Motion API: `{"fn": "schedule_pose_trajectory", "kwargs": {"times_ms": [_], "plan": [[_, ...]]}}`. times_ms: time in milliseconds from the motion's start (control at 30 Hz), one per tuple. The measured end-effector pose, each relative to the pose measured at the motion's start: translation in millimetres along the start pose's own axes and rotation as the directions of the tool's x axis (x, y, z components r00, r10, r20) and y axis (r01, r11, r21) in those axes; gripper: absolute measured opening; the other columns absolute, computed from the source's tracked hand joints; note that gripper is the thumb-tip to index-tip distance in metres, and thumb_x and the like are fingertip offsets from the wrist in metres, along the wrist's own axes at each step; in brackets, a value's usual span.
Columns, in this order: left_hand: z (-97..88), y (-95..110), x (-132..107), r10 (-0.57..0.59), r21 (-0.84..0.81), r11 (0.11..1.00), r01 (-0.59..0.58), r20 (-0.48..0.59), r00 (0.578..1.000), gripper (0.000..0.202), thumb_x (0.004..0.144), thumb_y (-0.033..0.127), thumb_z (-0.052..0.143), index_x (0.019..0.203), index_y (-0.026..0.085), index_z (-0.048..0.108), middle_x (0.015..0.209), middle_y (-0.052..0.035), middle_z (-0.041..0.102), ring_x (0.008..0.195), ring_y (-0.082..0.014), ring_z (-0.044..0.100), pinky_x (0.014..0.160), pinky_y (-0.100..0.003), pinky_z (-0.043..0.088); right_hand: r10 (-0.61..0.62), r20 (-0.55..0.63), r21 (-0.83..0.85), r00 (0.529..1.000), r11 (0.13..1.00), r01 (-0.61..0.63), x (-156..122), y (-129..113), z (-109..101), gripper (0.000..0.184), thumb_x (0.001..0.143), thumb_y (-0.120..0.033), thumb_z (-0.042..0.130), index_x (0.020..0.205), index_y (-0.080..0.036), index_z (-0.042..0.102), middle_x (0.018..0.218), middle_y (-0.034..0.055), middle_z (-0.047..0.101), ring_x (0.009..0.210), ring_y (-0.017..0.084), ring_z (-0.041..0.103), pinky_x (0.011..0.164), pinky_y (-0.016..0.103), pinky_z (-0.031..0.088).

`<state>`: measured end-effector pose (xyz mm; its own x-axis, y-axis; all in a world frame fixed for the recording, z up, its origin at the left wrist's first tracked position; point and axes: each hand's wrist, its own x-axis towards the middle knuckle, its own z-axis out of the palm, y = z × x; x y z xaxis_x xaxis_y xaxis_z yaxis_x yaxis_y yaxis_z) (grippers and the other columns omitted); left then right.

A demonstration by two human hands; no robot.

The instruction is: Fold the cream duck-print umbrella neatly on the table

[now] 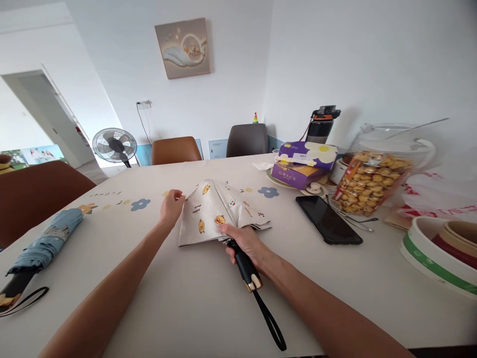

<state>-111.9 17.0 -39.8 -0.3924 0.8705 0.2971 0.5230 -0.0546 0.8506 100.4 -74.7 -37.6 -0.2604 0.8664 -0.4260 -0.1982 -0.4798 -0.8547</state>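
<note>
My right hand point(248, 243) was wrapped round the black handle point(244, 263) of the umbrella point(208, 214), just below its cloth, with the thumb against the fabric. My left hand point(173, 206) was at the cloth's left edge, its fingers bent together; I could not tell whether they pinched it. The umbrella was in front of me over the middle of the table point(179, 308), its pale, yellow-printed cloth loosely folded and pointing away, its strap point(270, 320) trailing towards me. Well to the left lay a folded blue umbrella point(52, 241). To the right a phone point(328, 219) lay flat, a jar point(376, 179) just beyond it and a white-and-green ring point(436, 258) nearer me. Farther back, a tissue pack point(307, 153) sat on a purple box point(298, 174), with a bottle point(320, 128) behind. Past the table stood a brown chair point(177, 150), a grey chair point(247, 140) and, farther left, a fan point(115, 145).
</note>
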Motion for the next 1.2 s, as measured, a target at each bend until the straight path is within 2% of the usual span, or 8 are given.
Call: {"fn": "schedule_pose_trajectory", "kwargs": {"times_ms": [133, 233, 367, 567, 800, 900, 1100, 1200], "plan": [[10.8, 33.9, -31.5, 0.225, -0.094, 0.969, -0.229, -0.05, 0.973, 0.016, 0.072, 0.019, 0.046, 0.084, 0.021, 0.057, 0.09, -0.002, 0.061, 0.081, -0.0159, 0.056, 0.074, -0.03, 0.042, -0.089, -0.106, -0.047, 0.99, 0.995, 0.084, 2.7, 1.3, -0.5, 0.028, 0.065, -0.032, 0.069, 0.08, -0.016, 0.052, 0.044, -0.0053, 0.043, 0.032, 0.01, 0.042, 0.026, 0.024, 0.039], [26.6, 55.6, -64.2, 0.205, -0.217, 0.963, -0.162, 0.19, 0.96, 0.021, 0.077, 0.025, 0.047, 0.094, 0.02, 0.058, 0.103, -0.0054, 0.06, 0.087, -0.0179, 0.058, 0.076, -0.031, 0.045, -0.161, -0.099, -0.107, 0.982, 0.983, 0.151, 3.2, 4.0, -0.8, 0.026, 0.066, -0.033, 0.067, 0.08, -0.016, 0.054, 0.044, -0.0038, 0.045, 0.034, 0.012, 0.045, 0.027, 0.024, 0.041], [38.3, 65.4, -85.9, 0.167, -0.211, 0.972, -0.105, 0.298, 0.94, 0.038, 0.079, 0.036, 0.051, 0.114, 0.022, 0.047, 0.122, -0.0086, 0.05, 0.103, -0.0213, 0.052, 0.083, -0.033, 0.043, -0.232, -0.029, -0.175, 0.972, 0.959, 0.224, -2.1, 7.1, 2.3, 0.024, 0.069, -0.035, 0.064, 0.081, -0.016, 0.055, 0.045, -0.0038, 0.045, 0.035, 0.011, 0.044, 0.028, 0.023, 0.041], [32.9, 62.5, -76.6, -0.05, -0.386, 0.904, 0.185, 0.334, 0.941, 0.04, 0.076, 0.046, 0.056, 0.106, 0.019, 0.052, 0.102, -0.0095, 0.061, 0.091, -0.0225, 0.058, 0.074, -0.034, 0.049, -0.22, 0.08, -0.17, 0.972, 0.958, 0.231, -9.8, 12.3, 8.6, 0.024, 0.068, -0.026, 0.062, 0.086, -0.017, 0.05, 0.051, -0.0055, 0.045, 0.034, 0.009, 0.042, 0.026, 0.022, 0.04], [25.0, 67.3, -71.4, -0.163, -0.602, 0.496, 0.625, 0.643, 0.748, 0.05, 0.069, 0.047, 0.064, 0.106, 0.014, 0.057, 0.091, -0.0112, 0.066, 0.081, -0.0252, 0.063, 0.074, -0.037, 0.053, -0.139, 0.233, -0.079, 0.962, 0.984, 0.162, -18.1, 5.9, 8.2, 0.028, 0.069, -0.03, 0.063, 0.088, -0.017, 0.046, 0.044, -0.0093, 0.041, 0.029, 0.008, 0.038, 0.027, 0.022, 0.039], [19.5, 71.9, -69.4, -0.137, -0.627, 0.397, 0.67, 0.682, 0.719, 0.048, 0.068, 0.04, 0.066, 0.109, 0.015, 0.057, 0.09, -0.0093, 0.067, 0.081, -0.025, 0.064, 0.077, -0.038, 0.053, -0.162, 0.315, -0.014, 0.935, 0.984, 0.175, -18.6, 5.9, 8.9, 0.036, 0.069, -0.032, 0.065, 0.095, -0.016, 0.046, 0.045, -0.0092, 0.042, 0.03, 0.008, 0.039, 0.028, 0.022, 0.04], [12.2, 77.3, -64.2, -0.106, -0.672, 0.376, 0.638, 0.653, 0.75, 0.045, 0.069, 0.034, 0.065, 0.109, 0.014, 0.058, 0.088, -0.008, 0.068, 0.079, -0.0251, 0.065, 0.079, -0.039, 0.052, -0.198, 0.357, 0.127, 0.913, 0.978, 0.163, -16.6, 7.6, 13.7, 0.048, 0.07, -0.037, 0.067, 0.109, -0.019, 0.046, 0.078, 0.0004, 0.054, 0.054, 0.014, 0.058, 0.045, 0.036, 0.056], [13.2, 74.7, -64.2, -0.13, -0.621, 0.378, 0.687, 0.699, 0.703, 0.047, 0.07, 0.039, 0.063, 0.108, 0.012, 0.057, 0.086, -0.0097, 0.068, 0.078, -0.0262, 0.065, 0.077, -0.041, 0.053, -0.161, 0.428, 0.19, 0.889, 0.978, 0.086, -19.1, 6.4, 16.5, 0.045, 0.07, -0.034, 0.067, 0.108, -0.019, 0.048, 0.094, 0.0054, 0.055, 0.066, 0.018, 0.063, 0.048, 0.034, 0.056]]}}
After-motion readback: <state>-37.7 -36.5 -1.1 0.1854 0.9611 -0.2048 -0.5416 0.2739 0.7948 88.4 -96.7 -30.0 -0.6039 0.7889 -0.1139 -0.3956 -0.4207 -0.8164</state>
